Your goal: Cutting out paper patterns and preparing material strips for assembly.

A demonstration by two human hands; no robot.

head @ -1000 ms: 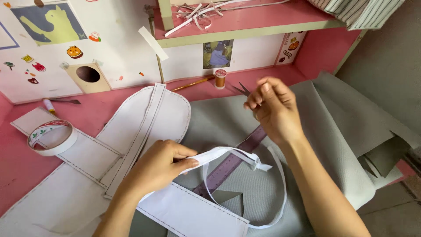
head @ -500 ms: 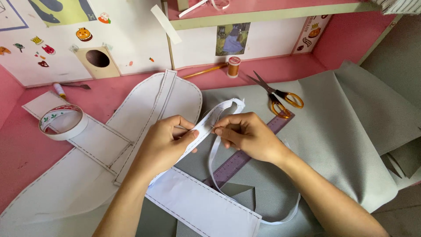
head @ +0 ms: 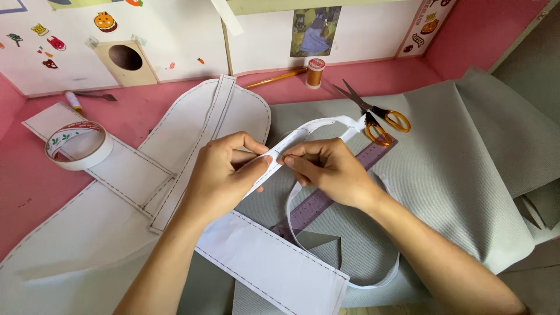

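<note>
Pinching one white strip (head: 303,135) between both sets of fingers, left hand (head: 224,175) and right hand (head: 329,169) hold it above grey fabric (head: 466,169). One scissors (head: 376,114), one tape roll (head: 79,146), one thread spool (head: 315,72) lie nearby on the table (head: 35,192).

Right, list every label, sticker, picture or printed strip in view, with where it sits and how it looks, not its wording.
Picture card: back wall, centre; rectangular, a blue-clad figure on green.
Printed strip: back wall, right; slanted, white with small coloured drawings.
Stickers: back wall, left; small, orange, red and yellow.
Tape roll: pink table, left; round, white, printed inside with red and green.
</note>
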